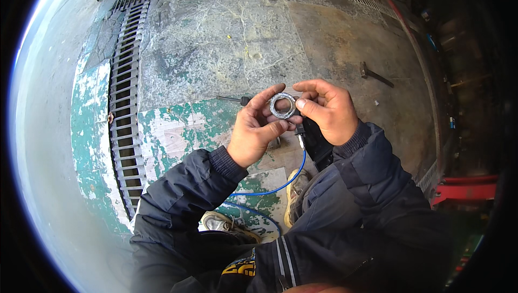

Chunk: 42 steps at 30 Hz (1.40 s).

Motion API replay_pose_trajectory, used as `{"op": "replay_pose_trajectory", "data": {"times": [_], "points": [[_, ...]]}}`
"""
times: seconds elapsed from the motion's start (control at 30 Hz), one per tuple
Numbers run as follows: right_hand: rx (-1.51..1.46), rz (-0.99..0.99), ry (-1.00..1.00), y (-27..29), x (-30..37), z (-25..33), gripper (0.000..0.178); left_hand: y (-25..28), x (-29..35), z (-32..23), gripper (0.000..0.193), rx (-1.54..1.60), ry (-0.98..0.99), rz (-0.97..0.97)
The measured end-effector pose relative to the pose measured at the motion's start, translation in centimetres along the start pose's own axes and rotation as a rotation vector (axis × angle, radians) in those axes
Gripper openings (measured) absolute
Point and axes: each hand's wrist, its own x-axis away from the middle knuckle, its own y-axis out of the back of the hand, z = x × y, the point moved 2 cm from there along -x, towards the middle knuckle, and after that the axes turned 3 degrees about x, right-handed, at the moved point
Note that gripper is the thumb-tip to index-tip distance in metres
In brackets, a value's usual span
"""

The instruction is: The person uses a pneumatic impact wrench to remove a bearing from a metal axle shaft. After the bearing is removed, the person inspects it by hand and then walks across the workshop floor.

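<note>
A grey metal ring, perhaps a bearing [283,116], is held up in front of me with its round opening facing me. My left hand [251,131] reaches round its left side, fingers behind and thumb below. At the ring's right edge, my right hand [330,111] pinches with the thumb in front; its other fingers curl behind. Beneath the hands is a dark tool [315,145], partly covered by my right hand and sleeve. A blue hose [294,173] runs from its metal fitting. My fingertips behind the ring are partly hidden.
A thin dark tool like a screwdriver [244,100] lies left of the hands. The hammer [384,79] rests on the floor at right. A slotted drain grate [127,96] runs along the left and far side. Red metal equipment [464,190] stands at right. My shoes [217,221] are below.
</note>
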Motion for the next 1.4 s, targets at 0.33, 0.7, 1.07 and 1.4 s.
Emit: {"op": "replay_pose_trajectory", "data": {"times": [0.33,0.7,1.07,1.4], "points": [[0.011,-0.045,0.012,0.1,0.0,0.1,0.029,0.1,-0.1,-0.1,0.065,0.079,0.094,-0.032],[-0.029,-0.051,0.000,0.3,0.0,-0.2,0.030,1.5,-0.4,1.1,0.053,0.459,0.332,0.016],[-0.069,-0.047,0.069,0.2,1.0,0.5,0.030,4.0,-0.5,-2.1,0.059,0.074,0.025,-0.083],[0.085,0.021,0.145,-0.3,1.4,1.5,0.041,6.8,1.8,-1.2,0.053,-0.173,0.151,-0.355]]}}
